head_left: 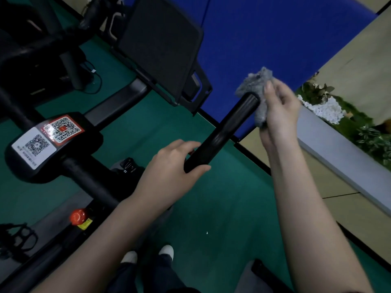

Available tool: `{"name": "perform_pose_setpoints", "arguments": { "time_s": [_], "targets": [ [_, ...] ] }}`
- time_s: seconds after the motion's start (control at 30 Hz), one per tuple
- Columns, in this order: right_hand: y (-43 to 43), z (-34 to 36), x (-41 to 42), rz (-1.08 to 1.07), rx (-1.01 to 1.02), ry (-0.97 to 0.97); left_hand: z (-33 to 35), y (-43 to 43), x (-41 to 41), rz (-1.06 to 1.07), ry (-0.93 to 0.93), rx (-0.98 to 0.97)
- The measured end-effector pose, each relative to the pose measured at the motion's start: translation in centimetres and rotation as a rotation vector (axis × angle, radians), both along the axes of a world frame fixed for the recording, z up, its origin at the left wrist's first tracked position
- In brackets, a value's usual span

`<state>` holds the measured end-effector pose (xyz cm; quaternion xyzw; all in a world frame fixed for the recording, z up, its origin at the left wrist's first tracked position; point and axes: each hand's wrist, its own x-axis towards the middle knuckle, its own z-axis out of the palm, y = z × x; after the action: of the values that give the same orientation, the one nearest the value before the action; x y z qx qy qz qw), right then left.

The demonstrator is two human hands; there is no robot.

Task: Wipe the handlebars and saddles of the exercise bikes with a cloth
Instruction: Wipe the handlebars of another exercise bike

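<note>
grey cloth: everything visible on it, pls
The cloth is grey, fluffy, microfibre-looking and bunched up. The right hand grips it and holds it against the free end of the black handlebar. One tuft sticks up beyond the tip, and another hangs below the palm. It is slightly blurred.

No text is legible; two QR stickers (33, 146) sit on the handlebar hub (90, 143).

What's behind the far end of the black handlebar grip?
A fluffy grey cloth, held by the right hand against the tip of the black cylindrical handlebar grip. The grip's end face and the cloth inside the hand are covered.
</note>
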<state>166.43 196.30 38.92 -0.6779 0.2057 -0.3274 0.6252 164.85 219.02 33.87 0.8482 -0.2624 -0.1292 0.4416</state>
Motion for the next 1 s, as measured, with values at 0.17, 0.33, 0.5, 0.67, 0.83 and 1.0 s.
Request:
{"name": "perform_pose_setpoints", "arguments": {
  "time_s": [0.17, 0.33, 0.5, 0.67, 0.83, 1.0],
  "targets": [
    [0.0, -2.5, -0.4, 0.240, 0.578, -0.024, -0.2, -0.1, 0.1, -0.005, -0.009, -0.002],
    [2.0, -5.3, -1.1, 0.296, 0.747, -0.096, -0.3, -0.1, 0.0, -0.004, -0.021, 0.001],
    [3.2, -6.4, -1.7, 0.260, 0.751, -0.169, -0.3, -0.2, 0.1, -0.003, -0.041, 0.014],
    [4.9, -7.4, -2.7, 0.237, 0.751, -0.140, -0.3, -0.2, 0.2, -0.007, -0.039, 0.018],
    [7.0, -8.6, -3.9, 0.230, 0.828, -0.074, -0.3, -0.1, 0.1, -0.001, -0.039, 0.009],
    [8.9, -9.5, -5.3, 0.209, 0.944, -0.042, -0.4, -0.1, 0.1, 0.014, -0.050, -0.021]
  ]
}}
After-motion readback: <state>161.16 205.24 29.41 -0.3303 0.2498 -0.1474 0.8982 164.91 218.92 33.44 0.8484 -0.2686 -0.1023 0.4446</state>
